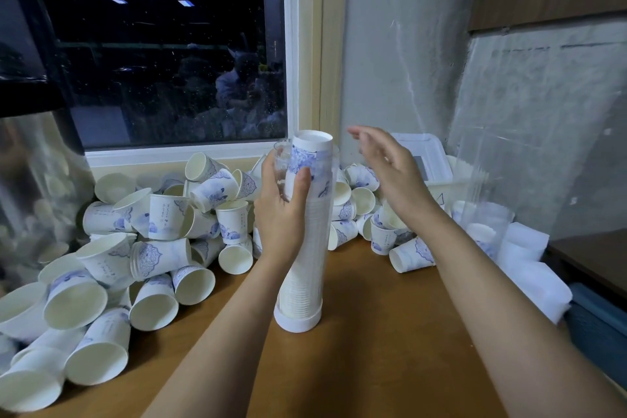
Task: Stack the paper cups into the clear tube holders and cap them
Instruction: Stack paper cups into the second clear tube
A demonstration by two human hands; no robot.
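— Where does the stack of paper cups [312, 154] stand?

— Upright on the brown table [373, 343], near the middle. It sits in a clear tube holder [304, 276], and the foot of the tube is set in a white cap [298, 321] that rests on the table. The cups are nested bottom up, and the base of the top one shows at the upper end.

— And the left grip [281, 210]?

— It is wrapped round the upper part of the tube, thumb on the near side over the blue print, the fingers curled round the left side.

— The right grip [390, 173]?

— Spread, and it holds nothing. It is in the air just to the right of the top of the stack, palm turned toward it, and it is apart from the stack. The fingertips are blurred.

— Is the top capped?

— No cap shows on the upper end.

— What else lies about?

— A big heap of loose paper cups [152, 241], white with a blue pattern, is piled to the left along the wall under the dark window [169, 61]. A smaller cluster of cups [383, 231] lies behind the right forearm. An empty clear tube [488, 210] stands at the right edge of the table, and a white plastic box [427, 153] sits in the corner behind it.
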